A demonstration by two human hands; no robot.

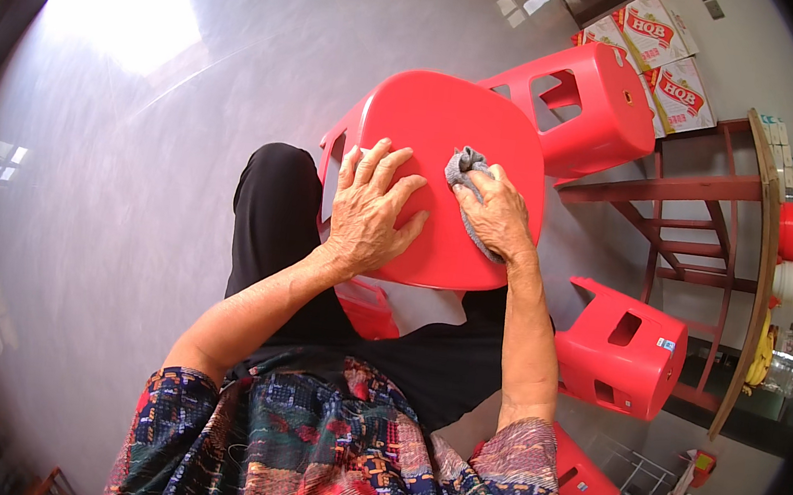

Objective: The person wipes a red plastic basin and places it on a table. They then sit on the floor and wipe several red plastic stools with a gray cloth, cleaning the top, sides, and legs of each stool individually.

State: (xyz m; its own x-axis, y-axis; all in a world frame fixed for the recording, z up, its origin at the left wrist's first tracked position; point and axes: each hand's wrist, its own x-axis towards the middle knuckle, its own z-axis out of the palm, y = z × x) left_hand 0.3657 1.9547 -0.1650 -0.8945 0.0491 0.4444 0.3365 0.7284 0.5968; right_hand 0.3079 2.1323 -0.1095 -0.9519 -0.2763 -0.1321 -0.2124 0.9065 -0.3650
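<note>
A red plastic stool (431, 106) stands between my knees, its smooth rounded seat facing up. Flat on the left part of the seat rests my left hand (372, 206), fingers spread and nothing in it. My right hand (498, 218) presses a grey cloth (468, 163) against the right side of the seat. The cloth is bunched above my fingers, and a strip of it shows below the palm. My right fingertips are partly buried in the cloth.
Another red stool (614, 106) lies on its side beyond the seat, at the upper right. A third red stool (627, 349) is right of my knee. A wooden table (751, 275) and printed cartons (664, 44) stand along the right. Grey floor (152, 183) spreads left.
</note>
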